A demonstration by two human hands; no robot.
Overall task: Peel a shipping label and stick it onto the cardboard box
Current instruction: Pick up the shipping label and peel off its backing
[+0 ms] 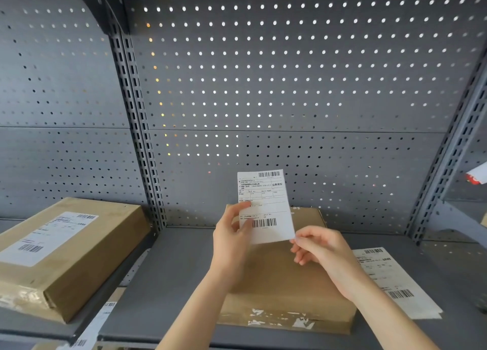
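The left hand (232, 231) holds the label (264, 207) upright above the box (284, 283), with the thumb on the printed face and the other fingers behind the sheet. The right hand (320, 246) pinches the lower right corner of the label between thumb and fingertips. The label is in the air, tilted a little, and its printed side with two barcodes faces the camera. The box lies flat on the shelf (171, 283), under both hands, with torn white tape along its near edge. At 3 o'clock from the box, a strip of labels (395, 281) lies flat on the shelf, just beside it. At 9 o'clock, well apart, a second box (87, 254) sits on the neighbouring shelf and carries a label on its top. Behind everything stands a grey pegboard (290, 86).
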